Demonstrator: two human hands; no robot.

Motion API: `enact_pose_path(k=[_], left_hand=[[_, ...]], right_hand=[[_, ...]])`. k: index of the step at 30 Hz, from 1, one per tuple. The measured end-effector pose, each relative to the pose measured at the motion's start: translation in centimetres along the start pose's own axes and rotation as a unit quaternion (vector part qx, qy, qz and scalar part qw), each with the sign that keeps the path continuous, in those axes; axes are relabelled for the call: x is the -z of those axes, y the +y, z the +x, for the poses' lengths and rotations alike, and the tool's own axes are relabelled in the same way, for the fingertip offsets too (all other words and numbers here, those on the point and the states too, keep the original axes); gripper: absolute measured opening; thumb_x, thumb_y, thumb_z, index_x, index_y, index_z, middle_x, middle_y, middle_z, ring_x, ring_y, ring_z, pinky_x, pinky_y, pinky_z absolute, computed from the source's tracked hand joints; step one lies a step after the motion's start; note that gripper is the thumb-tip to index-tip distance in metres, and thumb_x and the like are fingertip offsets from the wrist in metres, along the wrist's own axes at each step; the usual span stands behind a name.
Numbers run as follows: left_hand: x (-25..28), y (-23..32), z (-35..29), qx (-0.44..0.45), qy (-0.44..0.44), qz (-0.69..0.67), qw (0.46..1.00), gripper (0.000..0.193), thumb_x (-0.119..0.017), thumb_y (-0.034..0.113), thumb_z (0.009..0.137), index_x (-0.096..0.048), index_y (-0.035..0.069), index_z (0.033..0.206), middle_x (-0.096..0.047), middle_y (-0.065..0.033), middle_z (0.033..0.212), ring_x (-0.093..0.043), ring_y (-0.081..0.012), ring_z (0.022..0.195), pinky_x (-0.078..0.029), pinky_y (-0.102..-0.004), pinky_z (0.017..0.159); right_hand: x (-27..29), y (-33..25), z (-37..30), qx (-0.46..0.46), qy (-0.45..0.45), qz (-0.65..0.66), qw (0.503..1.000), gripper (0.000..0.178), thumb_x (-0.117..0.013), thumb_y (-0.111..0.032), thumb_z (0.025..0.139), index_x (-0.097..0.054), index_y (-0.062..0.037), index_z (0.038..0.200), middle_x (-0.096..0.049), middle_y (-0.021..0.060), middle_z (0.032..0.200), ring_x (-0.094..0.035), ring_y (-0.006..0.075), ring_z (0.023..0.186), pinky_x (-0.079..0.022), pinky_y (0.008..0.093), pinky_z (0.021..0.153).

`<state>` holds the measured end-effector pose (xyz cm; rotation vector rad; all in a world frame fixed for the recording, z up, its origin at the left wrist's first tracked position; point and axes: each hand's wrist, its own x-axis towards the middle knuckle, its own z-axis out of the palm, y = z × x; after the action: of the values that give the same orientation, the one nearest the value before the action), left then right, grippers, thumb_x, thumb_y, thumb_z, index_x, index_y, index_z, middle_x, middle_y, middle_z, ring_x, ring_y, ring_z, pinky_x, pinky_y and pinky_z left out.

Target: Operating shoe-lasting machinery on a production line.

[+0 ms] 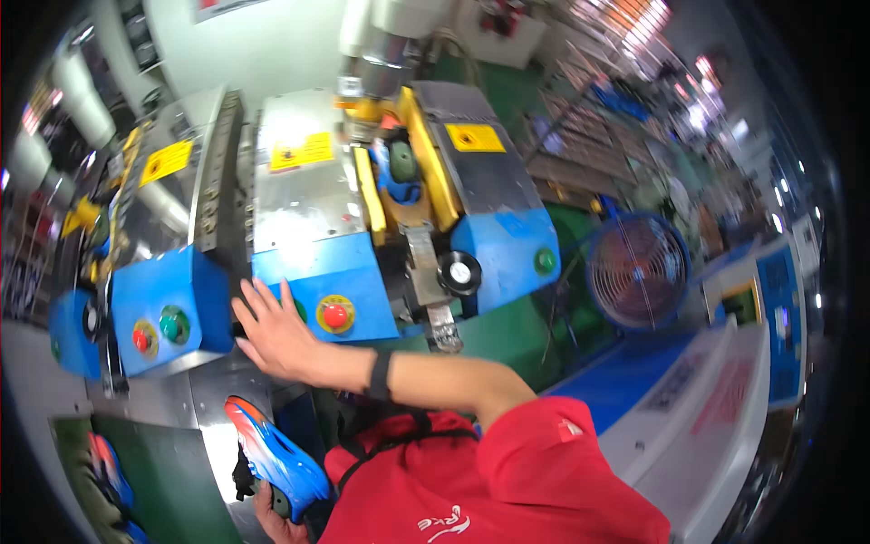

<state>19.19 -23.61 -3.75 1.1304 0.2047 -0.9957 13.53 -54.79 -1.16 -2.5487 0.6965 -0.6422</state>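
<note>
Right hand is spread wide, fingers flat against the blue machine front, a red button just beside the fingertips. Blue-orange shoe is gripped from below by the left hand, near the torso.

light: bright, even, from overhead | glare: sheen on steel machine covers, blown-out windows top right | blur: soft toward rim | distortion: strong fisheye, straight edges bowed, black vignette at corners
</note>
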Motion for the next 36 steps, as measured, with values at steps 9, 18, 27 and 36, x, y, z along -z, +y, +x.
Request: enact_pose_path(k=[9, 18, 27, 36], left_hand=[[9.6, -3.1, -4.9, -0.198, 0.266, 0.121, 0.936, 0.041, -0.066, 0.005, 0.083, -0.053, 0.001, 0.122, -0.062, -0.0078, 0.104, -0.063, -0.0201, 0.095, -0.051, -0.0352, 0.085], [24.0, -2.3, 6.7, -0.140, 0.174, 0.366, 0.903, 0.105, -0.085, 0.038, 0.072, -0.025, -0.008, 0.145, -0.040, -0.0254, 0.141, -0.041, -0.0344, 0.132, -0.032, -0.0412, 0.113], [53.6, 6.9, 4.1, -0.225, 0.417, 0.549, 0.688, 0.061, -0.066, 0.024, 0.087, -0.043, -0.003, 0.137, -0.043, -0.0248, 0.142, -0.042, -0.0416, 0.131, -0.034, -0.0493, 0.109], [69.6, 9.7, 6.3, -0.216, 0.538, 0.599, 0.552, 0.061, -0.064, 0.028, 0.086, -0.044, 0.000, 0.137, -0.039, -0.0220, 0.146, -0.036, -0.0385, 0.135, -0.027, -0.0504, 0.111]], right_hand=[[6.9, -17.1, -6.7, 0.239, -0.160, 0.553, 0.782, 0.027, -0.066, -0.009, 0.088, -0.062, 0.0009, 0.113, -0.066, 0.0167, 0.111, -0.067, 0.0318, 0.099, -0.055, 0.0386, 0.084], [5.7, -37.2, -11.9, 0.404, -0.141, 0.592, 0.683, 0.043, -0.068, -0.014, 0.082, -0.059, 0.0000, 0.121, -0.063, 0.0093, 0.097, -0.061, 0.0214, 0.084, -0.049, 0.0329, 0.076], [-13.4, -45.2, 3.1, 0.506, -0.344, 0.387, 0.690, 0.027, -0.061, -0.009, 0.092, -0.062, -0.0015, 0.117, -0.069, 0.0133, 0.103, -0.068, 0.0247, 0.095, -0.055, 0.0343, 0.082], [-56.8, -58.6, 20.7, 0.489, -0.342, -0.010, 0.802, 0.089, -0.086, -0.025, 0.066, -0.042, -0.0057, 0.142, -0.050, 0.0227, 0.139, -0.050, 0.0401, 0.126, -0.044, 0.0439, 0.104]])
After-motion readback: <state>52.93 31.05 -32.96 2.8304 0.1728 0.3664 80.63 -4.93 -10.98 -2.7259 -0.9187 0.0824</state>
